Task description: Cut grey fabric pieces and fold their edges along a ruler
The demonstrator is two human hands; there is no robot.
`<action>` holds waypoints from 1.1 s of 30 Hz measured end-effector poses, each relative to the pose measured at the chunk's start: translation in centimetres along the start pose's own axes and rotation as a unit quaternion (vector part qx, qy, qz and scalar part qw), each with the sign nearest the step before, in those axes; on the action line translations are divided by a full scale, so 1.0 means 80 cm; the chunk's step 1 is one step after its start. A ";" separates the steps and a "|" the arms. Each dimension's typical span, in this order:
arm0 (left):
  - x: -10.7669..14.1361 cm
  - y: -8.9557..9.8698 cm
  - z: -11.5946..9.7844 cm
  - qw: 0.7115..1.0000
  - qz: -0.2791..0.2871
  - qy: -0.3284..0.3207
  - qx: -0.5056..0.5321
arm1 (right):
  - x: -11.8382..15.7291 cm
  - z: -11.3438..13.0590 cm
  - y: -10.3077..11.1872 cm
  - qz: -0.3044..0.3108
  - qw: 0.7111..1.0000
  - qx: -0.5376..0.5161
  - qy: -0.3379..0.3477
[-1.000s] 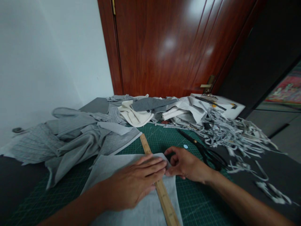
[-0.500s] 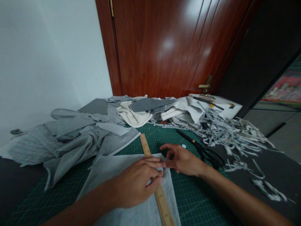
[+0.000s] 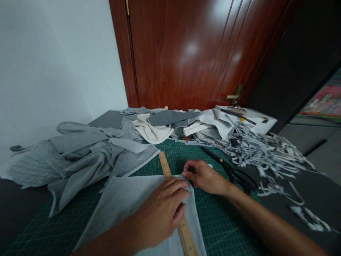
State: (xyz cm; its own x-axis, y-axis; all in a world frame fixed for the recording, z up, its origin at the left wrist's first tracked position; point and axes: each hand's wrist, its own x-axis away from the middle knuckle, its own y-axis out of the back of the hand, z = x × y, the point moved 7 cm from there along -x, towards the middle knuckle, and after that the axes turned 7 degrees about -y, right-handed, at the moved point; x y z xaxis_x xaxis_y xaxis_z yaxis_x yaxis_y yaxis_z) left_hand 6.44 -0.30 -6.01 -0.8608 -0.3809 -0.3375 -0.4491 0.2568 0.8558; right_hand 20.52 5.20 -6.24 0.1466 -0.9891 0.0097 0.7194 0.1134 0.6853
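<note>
A wooden ruler (image 3: pixel 186 236) lies lengthwise over a flat piece of light grey fabric (image 3: pixel 128 195), near its right edge. My left hand (image 3: pixel 162 209) rests across the ruler with its fingers curled, pressing it against the cloth. At the far right corner of the fabric, my right hand (image 3: pixel 202 176) is closed, thumb and index finger together on the cloth's edge. Both lie on a green cutting mat (image 3: pixel 221 224). Black scissors (image 3: pixel 231 170) rest just beyond my right hand, and a small pale blue disc (image 3: pixel 210 165) shows partly behind it.
Crumpled grey fabric (image 3: pixel 87 156) is heaped on the left. Folded grey and cream cloths (image 3: pixel 154 129) line the back by the wooden door (image 3: pixel 183 53). A tangle of thin grey strips (image 3: pixel 255 149) spreads on the right, with a white clipboard (image 3: pixel 263 122) behind.
My right hand has moved slightly up and away from my left fingers, and its index finger has curled in toward the thumb. My left hand has shifted a little toward me along the ruler.
</note>
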 end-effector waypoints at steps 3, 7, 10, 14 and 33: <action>-0.002 0.000 0.000 1.000 0.018 -0.005 0.002 | 0.000 0.002 0.003 0.002 1.000 0.004 0.006; -0.001 -0.001 0.002 1.000 0.016 -0.010 0.002 | -0.005 0.004 0.002 0.029 0.999 0.016 0.016; 0.001 -0.001 0.003 1.000 0.013 -0.012 0.003 | -0.006 0.006 0.000 0.044 0.999 0.009 0.026; 0.000 0.000 0.001 1.000 0.018 -0.006 0.010 | -0.005 0.001 -0.002 0.035 0.999 -0.028 0.015; 0.001 -0.007 0.005 0.998 0.049 0.020 -0.026 | -0.004 -0.014 0.011 0.014 0.999 -0.024 -0.043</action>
State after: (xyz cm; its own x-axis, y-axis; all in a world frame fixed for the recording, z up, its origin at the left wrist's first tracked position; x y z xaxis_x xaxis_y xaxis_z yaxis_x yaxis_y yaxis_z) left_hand 6.50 -0.11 -6.70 -0.8889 -0.3925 -0.2363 -0.3499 0.2487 0.9032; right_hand 21.88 5.69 -6.44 0.1087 -0.9898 0.0923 0.7481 0.1427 0.6480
